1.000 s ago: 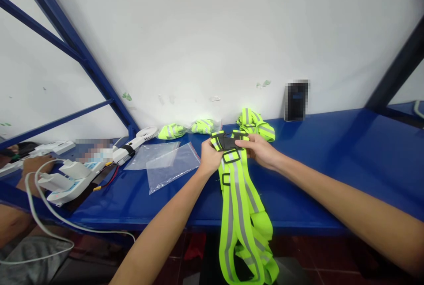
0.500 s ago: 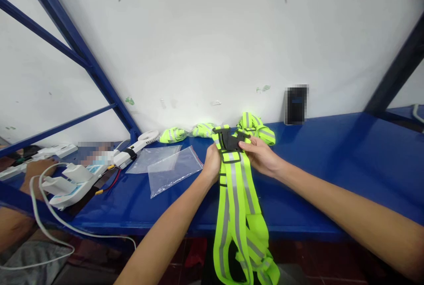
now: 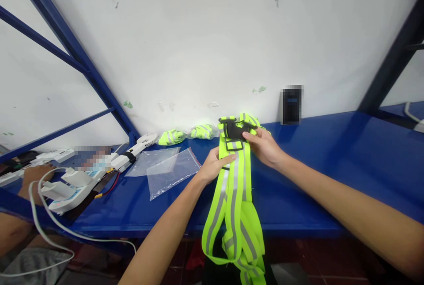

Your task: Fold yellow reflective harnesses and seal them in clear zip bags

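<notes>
Straps [image 3: 235, 179], bright yellow-green with gray stripes, hang in the middle and run down to six o'clock, past the edge of the blue table [image 3: 314, 165]. At their top, at twelve, is a black buckle [image 3: 236, 131]. The right hand [image 3: 265, 146], near two o'clock from the middle of the straps, pinches the buckle with its thumb on the front. The left hand [image 3: 213, 165], near ten o'clock, grips the straps, its thumb lying across them below a little black frame [image 3: 234, 149]; its other fingers are mostly hidden. Now look out from the buckle. Two flat clear bags [image 3: 174, 174] lie at eight o'clock. Two bagged yellow bundles [image 3: 170, 137] sit at nine, with a white fan [image 3: 147, 139] just past them. A blurry dark thing [image 3: 291, 106] stands by the wall [image 3: 198, 33] at two o'clock
</notes>
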The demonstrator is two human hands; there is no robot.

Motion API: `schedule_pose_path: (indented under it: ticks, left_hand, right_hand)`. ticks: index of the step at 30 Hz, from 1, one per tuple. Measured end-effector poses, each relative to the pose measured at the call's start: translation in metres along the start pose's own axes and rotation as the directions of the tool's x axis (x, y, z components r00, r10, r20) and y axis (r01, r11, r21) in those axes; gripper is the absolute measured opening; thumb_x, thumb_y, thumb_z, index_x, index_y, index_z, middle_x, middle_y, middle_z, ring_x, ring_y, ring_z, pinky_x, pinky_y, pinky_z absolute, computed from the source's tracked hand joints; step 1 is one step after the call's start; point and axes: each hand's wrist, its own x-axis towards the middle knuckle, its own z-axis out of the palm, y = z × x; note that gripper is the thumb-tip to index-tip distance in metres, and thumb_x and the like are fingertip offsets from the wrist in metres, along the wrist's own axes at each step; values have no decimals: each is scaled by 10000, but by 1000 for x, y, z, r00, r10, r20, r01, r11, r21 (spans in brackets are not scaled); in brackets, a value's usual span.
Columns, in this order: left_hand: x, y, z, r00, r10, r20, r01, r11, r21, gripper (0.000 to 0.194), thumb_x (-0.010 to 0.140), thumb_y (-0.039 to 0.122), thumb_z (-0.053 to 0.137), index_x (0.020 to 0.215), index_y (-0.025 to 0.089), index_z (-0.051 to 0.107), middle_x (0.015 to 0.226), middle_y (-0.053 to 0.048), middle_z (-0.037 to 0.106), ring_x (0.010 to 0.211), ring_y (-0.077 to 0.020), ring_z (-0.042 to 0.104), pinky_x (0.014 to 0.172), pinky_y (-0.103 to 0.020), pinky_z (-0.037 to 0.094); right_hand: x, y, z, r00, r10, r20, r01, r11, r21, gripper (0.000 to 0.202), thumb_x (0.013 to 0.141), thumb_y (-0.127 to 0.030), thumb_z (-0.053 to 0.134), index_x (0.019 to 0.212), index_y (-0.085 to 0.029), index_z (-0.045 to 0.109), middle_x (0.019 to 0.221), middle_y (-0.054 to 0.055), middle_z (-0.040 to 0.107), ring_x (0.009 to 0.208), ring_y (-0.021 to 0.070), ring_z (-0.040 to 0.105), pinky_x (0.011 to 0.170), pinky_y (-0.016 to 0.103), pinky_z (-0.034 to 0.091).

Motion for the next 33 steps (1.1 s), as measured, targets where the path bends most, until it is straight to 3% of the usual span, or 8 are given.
schedule_pose_path:
  ticks: [8,11,15,21,24,28,30,33]
  left_hand:
    - [4,-6,-4,997,-10,-74,19,991,135,469,601,314,845,1003,135,684,941,-75,725,801,-189,671,768,-297,517]
    - [4,-7,-4,994,-67,-89,80,985,151,461,568,310,861,955,125,692,907,-82,728,768,-192,673,743,-304,524]
    - [1,-6,-4,982,-178,-58,185,972,148,434,549,298,868,907,118,702,858,-92,729,727,-209,677,700,-326,535]
    - [-1,-7,-1,970,-231,-79,238,966,101,368,527,246,870,830,116,706,826,-85,725,711,-210,677,694,-326,533]
    - [0,-7,-1,964,-250,-86,253,967,26,409,508,213,871,872,116,710,846,-88,728,725,-216,680,706,-335,532]
    - [-2,-4,1,969,-238,-64,235,971,-51,441,508,190,861,913,108,704,870,-95,730,731,-214,683,741,-342,528]
    - [-2,-1,2,971,-231,-56,227,971,-70,446,508,187,857,915,101,698,866,-99,730,724,-214,683,747,-344,527]
    - [-2,0,3,973,-225,-56,221,973,-71,442,514,180,846,920,100,691,849,-92,727,706,-209,680,729,-338,524]
  right_hand:
    - [7,11,-16,989,-147,6,140,933,-331,355,764,-392,730,1057,-213,640,1069,57,705,964,238,661,857,398,530]
    - [5,12,-15,972,-232,35,224,871,-437,313,782,-398,706,1037,-225,650,1109,49,694,1027,249,639,880,404,527]
    - [2,7,-12,951,-304,54,276,759,-589,406,826,-378,661,1209,-254,616,1273,49,629,1104,264,609,910,423,520]
    - [0,-2,-12,934,-319,163,352,732,-583,297,847,-289,630,1141,-263,671,1233,63,660,1184,270,582,980,451,481]
    - [-2,0,-14,888,-347,302,459,634,-622,295,847,-152,556,1075,-277,696,1324,53,592,1254,250,527,990,447,470]
    - [-4,2,-20,855,-333,397,517,498,-696,484,722,25,439,967,-277,726,1361,23,547,1250,232,523,1029,462,426]
    - [-5,2,-21,861,-328,389,507,491,-708,503,698,34,424,949,-278,730,1358,15,547,1262,234,511,1054,467,398]
    - [-7,0,-20,877,-297,378,481,516,-708,419,770,-48,487,1019,-291,720,1400,18,518,1315,260,457,1092,487,345]
